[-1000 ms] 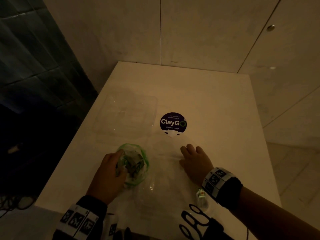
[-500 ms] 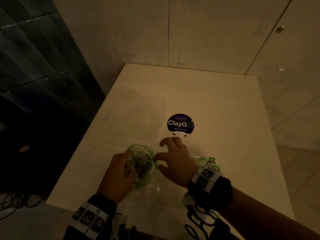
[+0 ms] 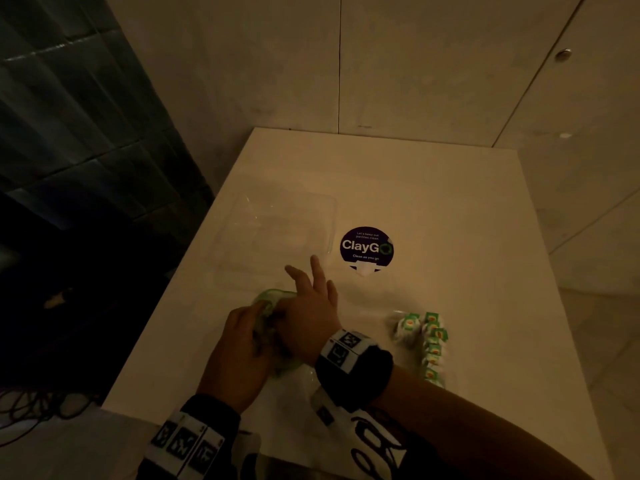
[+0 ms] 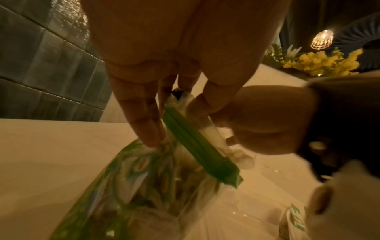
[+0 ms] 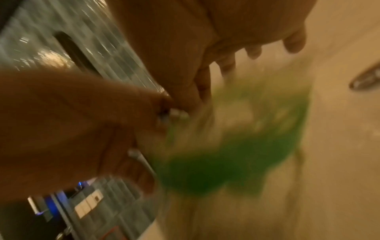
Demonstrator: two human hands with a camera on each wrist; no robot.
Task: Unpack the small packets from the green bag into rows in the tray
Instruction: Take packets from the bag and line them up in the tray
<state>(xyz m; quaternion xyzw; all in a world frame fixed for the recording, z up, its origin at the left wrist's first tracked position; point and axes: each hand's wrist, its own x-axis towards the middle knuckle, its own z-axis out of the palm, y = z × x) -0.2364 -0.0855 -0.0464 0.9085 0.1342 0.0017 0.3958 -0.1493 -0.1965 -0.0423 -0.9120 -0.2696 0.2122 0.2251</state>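
My left hand (image 3: 239, 344) grips the green zip bag (image 3: 268, 297) near the table's front left; its fingers (image 4: 141, 123) pinch the bag beside the green zip strip (image 4: 197, 146). Small packets show through the bag's clear wall (image 4: 144, 175). My right hand (image 3: 306, 303) lies over the bag's mouth with its fingers straight and apart. Its thumb (image 4: 205, 104) touches the bag's clear lip. Rows of green and white packets (image 3: 431, 341) stand to the right, apparently in a clear tray (image 3: 398, 315). The right wrist view is blurred; the bag (image 5: 236, 146) there is a green smear.
A clear plastic container (image 3: 277, 233) lies behind the bag with nothing visible inside. A round purple ClayGo sticker (image 3: 366, 249) sits mid-table. Walls close the table's far side; its left edge drops to a dark floor with cables (image 3: 31, 410).
My right hand has moved left from the table beside the bag onto the bag's mouth. The left hand keeps its hold on the bag. The packet rows have come into view at the right.
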